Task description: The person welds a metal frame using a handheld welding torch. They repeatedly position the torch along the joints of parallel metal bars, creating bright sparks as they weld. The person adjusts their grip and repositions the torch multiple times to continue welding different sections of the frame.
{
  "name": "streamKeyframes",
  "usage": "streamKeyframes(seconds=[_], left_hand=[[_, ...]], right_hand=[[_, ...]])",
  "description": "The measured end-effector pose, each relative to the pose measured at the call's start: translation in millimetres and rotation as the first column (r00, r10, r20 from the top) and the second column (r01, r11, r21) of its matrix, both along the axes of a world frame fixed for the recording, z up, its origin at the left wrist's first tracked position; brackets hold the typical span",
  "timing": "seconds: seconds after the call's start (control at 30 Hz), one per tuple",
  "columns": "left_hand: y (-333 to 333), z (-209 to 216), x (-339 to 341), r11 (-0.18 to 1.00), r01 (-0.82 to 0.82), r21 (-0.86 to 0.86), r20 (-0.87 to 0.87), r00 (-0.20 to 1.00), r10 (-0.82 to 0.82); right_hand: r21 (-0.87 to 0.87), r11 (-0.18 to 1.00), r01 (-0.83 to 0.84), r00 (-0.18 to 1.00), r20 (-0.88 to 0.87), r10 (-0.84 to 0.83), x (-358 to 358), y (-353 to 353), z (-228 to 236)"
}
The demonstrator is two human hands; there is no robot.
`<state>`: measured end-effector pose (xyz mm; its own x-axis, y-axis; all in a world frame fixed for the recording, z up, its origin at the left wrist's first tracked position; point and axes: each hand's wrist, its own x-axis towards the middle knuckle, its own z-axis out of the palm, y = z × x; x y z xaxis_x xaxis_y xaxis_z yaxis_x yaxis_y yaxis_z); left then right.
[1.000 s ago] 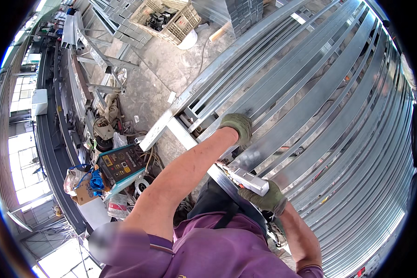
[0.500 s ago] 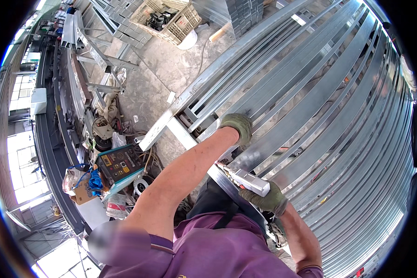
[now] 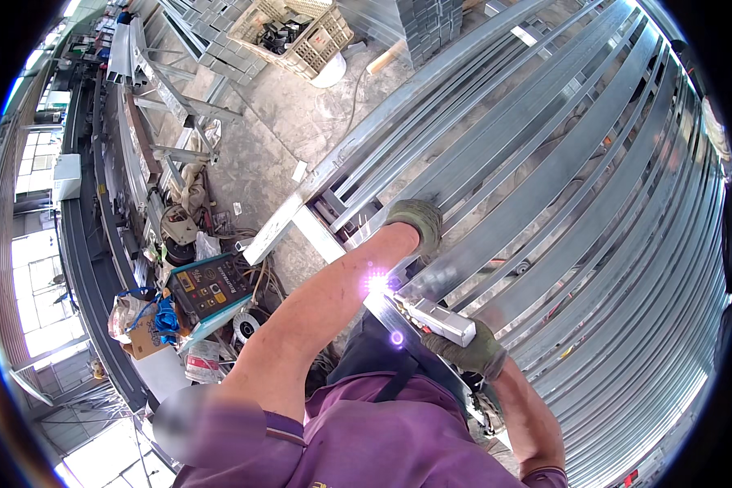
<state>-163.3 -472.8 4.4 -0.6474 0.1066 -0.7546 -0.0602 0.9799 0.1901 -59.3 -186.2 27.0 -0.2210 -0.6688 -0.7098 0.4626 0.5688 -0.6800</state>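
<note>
My right hand (image 3: 473, 350), in a green work glove, is wrapped around a silver, boxy handheld welding torch (image 3: 443, 320). A bright white-violet welding glow (image 3: 377, 283) shines at the torch's tip, hiding the exact spot on the frame edge. My left hand (image 3: 417, 221), also gloved, is closed over the end of a flat galvanized steel bar (image 3: 480, 175); its fingertips are mostly hidden. Beneath both hands lies a large steel frame (image 3: 321, 232) with long parallel bars, and my left forearm crosses its near corner.
A control box (image 3: 211, 289) with a teal edge stands at left among cables and a wire spool (image 3: 246, 326). Farther back, a beige plastic crate (image 3: 321, 41) holds dark parts beside stacked metal tubes (image 3: 427, 28). A metal trestle (image 3: 171, 98) stands at far left.
A bright welding arc has lit at the torch tip, with a violet flare below it. Both hands stay almost in the same place.
</note>
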Motion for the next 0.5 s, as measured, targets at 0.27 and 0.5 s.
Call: streamKeyframes(seconds=[0.27,0.5], left_hand=[[0.1,-7.0,0.6,1.0,-0.001,-0.006,-0.005,1.0,0.001],[-1.6,-10.3,1.7,1.0,-0.017,0.004,0.002,1.0,0.017]], right_hand=[[0.003,1.0,-0.001,1.0,0.007,0.001,-0.8,0.7,5.2],[0.026,1.0,0.017,1.0,-0.022,-0.016,3.0,4.6,5.5]])
